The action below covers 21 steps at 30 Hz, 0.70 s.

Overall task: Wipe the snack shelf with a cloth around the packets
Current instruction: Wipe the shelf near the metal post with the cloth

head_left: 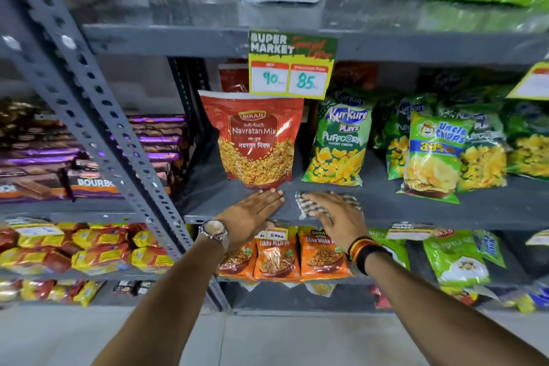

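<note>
One cloth (pixel 309 205), striped and crumpled, lies under my right hand (pixel 335 214) on the front strip of the grey shelf (pixel 416 211), just in front of the gap between the red Navratan Mix packet (pixel 255 140) and the green Puffcorn packet (pixel 338 142). My fingers are spread flat and pressing down on it, not closed around it. Its long axis runs roughly along the shelf's front edge, with a loose end poking left towards the red packet. I judge I am mid-wipe on the bare front strip. My left hand (pixel 252 211) rests open, palm down, fingertips touching the red packet's foot, likely to steady it. Next I would need to sweep the cloth sideways, right of the red packet, then work back between the bags without toppling them.
</note>
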Motion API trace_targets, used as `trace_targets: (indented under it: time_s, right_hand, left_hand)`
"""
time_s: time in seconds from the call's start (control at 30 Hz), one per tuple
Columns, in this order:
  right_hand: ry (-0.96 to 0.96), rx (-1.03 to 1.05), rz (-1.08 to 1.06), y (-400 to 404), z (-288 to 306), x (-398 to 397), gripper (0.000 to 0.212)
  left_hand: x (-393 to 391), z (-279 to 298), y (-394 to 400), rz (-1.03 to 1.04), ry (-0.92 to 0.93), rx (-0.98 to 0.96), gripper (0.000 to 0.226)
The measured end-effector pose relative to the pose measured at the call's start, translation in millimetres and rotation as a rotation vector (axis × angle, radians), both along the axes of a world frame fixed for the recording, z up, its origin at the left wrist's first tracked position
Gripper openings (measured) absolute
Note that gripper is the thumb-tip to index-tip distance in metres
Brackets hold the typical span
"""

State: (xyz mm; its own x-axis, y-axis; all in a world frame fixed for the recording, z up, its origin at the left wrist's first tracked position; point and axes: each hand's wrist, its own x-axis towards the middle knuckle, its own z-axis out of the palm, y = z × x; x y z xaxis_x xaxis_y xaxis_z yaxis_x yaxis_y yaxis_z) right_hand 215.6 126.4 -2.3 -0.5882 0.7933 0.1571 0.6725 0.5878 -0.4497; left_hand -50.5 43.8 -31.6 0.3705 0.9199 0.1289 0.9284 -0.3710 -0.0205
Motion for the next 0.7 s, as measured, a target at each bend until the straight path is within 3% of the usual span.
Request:
trace_targets:
  time_s: [0.17, 0.33, 0.5, 0.7]
  right_hand:
    - [0.164, -0.174, 0.06, -46, 46, 30, 0.041]
    - [0.327, -0.212, 0.205, -94, 135, 61, 0.038]
    - [0.418, -0.046, 0.367, -112, 242, 62, 0.04]
    - [0.511, 0.102, 0.421, -105, 343, 29, 0.04]
  left_hand:
    - [28, 28, -39, 0.056, 0.042, 0.009, 0.063]
    - [52, 108, -109, 0.098, 0.024, 0.118, 0.062]
    - [38, 225, -149, 0.11, 0.094, 0.345, 0.061]
    - [-4, 358, -168, 0.323, 0.203, 0.573, 0.059]
